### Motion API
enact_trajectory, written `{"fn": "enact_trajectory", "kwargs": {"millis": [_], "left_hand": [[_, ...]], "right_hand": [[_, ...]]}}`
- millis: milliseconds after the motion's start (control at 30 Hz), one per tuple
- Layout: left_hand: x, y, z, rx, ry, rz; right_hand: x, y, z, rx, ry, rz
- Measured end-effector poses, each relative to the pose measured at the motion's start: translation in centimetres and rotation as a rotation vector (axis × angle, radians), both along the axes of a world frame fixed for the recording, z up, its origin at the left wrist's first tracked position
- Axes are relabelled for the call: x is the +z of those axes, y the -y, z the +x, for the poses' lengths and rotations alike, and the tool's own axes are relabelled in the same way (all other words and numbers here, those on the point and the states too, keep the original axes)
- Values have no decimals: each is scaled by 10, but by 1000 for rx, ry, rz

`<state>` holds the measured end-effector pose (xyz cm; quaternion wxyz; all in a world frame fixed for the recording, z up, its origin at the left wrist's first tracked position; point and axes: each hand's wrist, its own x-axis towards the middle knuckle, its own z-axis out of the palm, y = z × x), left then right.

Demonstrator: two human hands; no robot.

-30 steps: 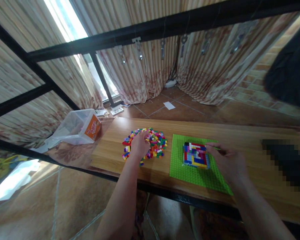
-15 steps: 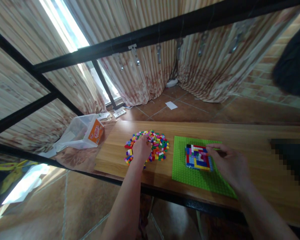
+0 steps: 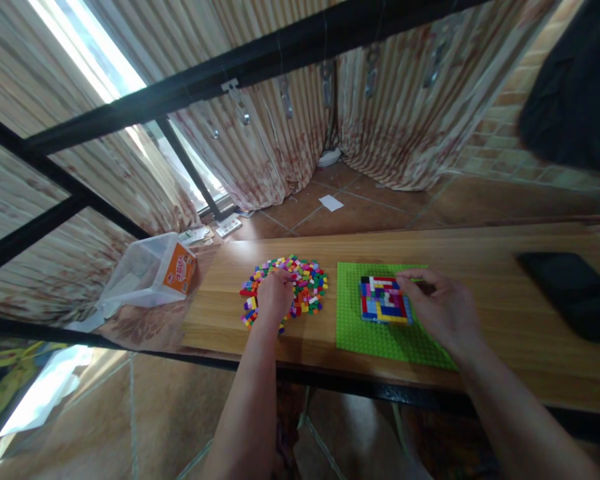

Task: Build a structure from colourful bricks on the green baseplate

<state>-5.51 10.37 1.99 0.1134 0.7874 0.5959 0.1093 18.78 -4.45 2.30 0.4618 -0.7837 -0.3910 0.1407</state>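
A loose pile of small toy building bricks [image 3: 313,283] in many colours lies on the wooden table. My left hand [image 3: 275,293] is over the pile, its fingers curled down among the bricks; what they hold, if anything, is hidden. To the right, a rectangular build of colourful bricks [image 3: 385,301] sits on a green studded baseplate [image 3: 347,320]. Thumb and fingers of my right hand [image 3: 437,303] are pinched together at the far right corner of this build. Anything between those fingertips is too small to tell.
A dark phone-like slab [image 3: 573,293] lies at the table's [image 3: 500,287] right. Beyond the left end stands a clear plastic box [image 3: 140,273] with an orange label. A black metal bar [image 3: 195,87] with hanging clips crosses in front of the curtains.
The camera view has shifted, so the scene sits further left and the dark slab shows more fully. Both hands stay at nearly the same places, over the pile and at the build's corner.
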Motion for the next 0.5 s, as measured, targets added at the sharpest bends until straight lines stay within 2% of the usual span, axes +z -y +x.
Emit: {"fn": "enact_trajectory", "kwargs": {"millis": [167,333,500], "left_hand": [[1,1,0,-59,52,-26],[1,0,6,-10,81,26],[-6,1,14,-94,76,64]], "right_hand": [[1,0,-1,0,13,4],[3,-1,-2,5,20,-5],[-1,-1,-1,26,65,0]]}}
